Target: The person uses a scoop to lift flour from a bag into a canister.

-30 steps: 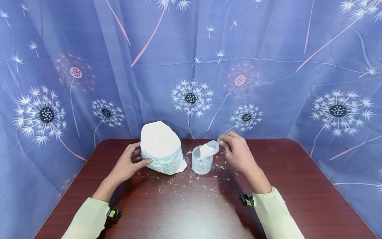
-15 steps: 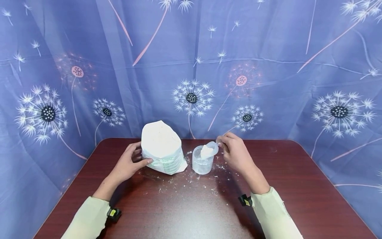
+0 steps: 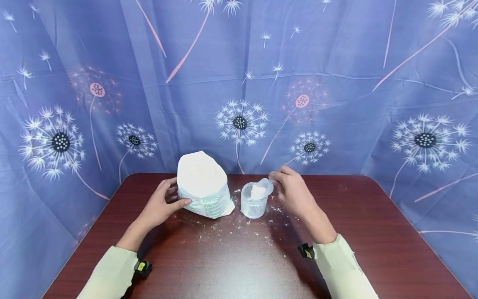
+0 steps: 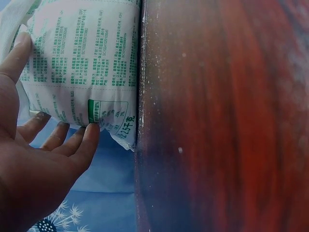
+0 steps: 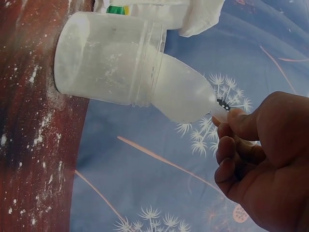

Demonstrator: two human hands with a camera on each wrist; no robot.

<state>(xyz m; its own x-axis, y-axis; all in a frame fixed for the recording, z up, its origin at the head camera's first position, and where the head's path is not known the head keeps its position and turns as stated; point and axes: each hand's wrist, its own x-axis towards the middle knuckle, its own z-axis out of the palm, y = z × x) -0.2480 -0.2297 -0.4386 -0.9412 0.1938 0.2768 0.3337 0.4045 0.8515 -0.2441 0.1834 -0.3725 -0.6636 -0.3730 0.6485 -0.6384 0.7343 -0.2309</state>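
Observation:
A white flour bag [image 3: 201, 178] with green print stands open-topped at the left of the table's far part. My left hand [image 3: 160, 203] holds its near left side, thumb on the front, the other fingertips against the side. Right of it a clear plastic jar [image 3: 253, 207] stands upright without a lid. My right hand [image 3: 293, 189] pinches the handle of a translucent scoop [image 5: 186, 92] between thumb and fingers. The scoop's bowl is tilted into the jar's mouth and carries a heap of white flour [image 3: 258, 192]. Clouded jar walls partly hide the scoop's tip.
Spilled flour [image 3: 239, 228] dots the dark red-brown table [image 3: 231, 265] around the jar and bag. Behind the table's far edge hangs a blue curtain [image 3: 336, 104] with dandelion prints. A black wrist device [image 3: 307, 251] sits at the right sleeve.
My right hand has shifted slightly left and the scoop sits a little lower in the jar's mouth. The left hand and the flour bag look unchanged.

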